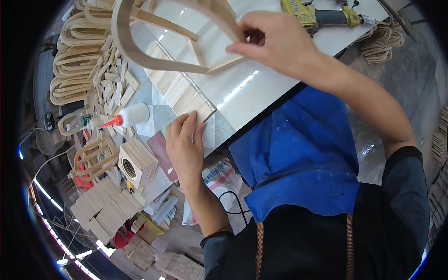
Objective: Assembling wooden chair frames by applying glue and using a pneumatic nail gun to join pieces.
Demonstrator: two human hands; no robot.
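Note:
My right hand (275, 42) pinches the edge of a curved wooden frame (133, 53) with straight crosspieces, tilted up over the white worktop (252, 93). Below it on the worktop lies a row of flat wooden slats (172, 86), side by side along a thin metal strip (186, 77). At the near end of that row, my left hand (184, 144) rests its fingers on the last slat, thumb apart from them. A white glue bottle (135, 114) with a red nozzle lies left of the slats.
A yellow and black power tool (322, 17) lies on the worktop's far right. Bent wooden loops (74, 60) are stacked at the left, beside loose offcuts (112, 86). Stacked wooden blocks (105, 207) and a reddish-brown sheet (161, 154) sit nearer. A white sack (217, 179) lies below.

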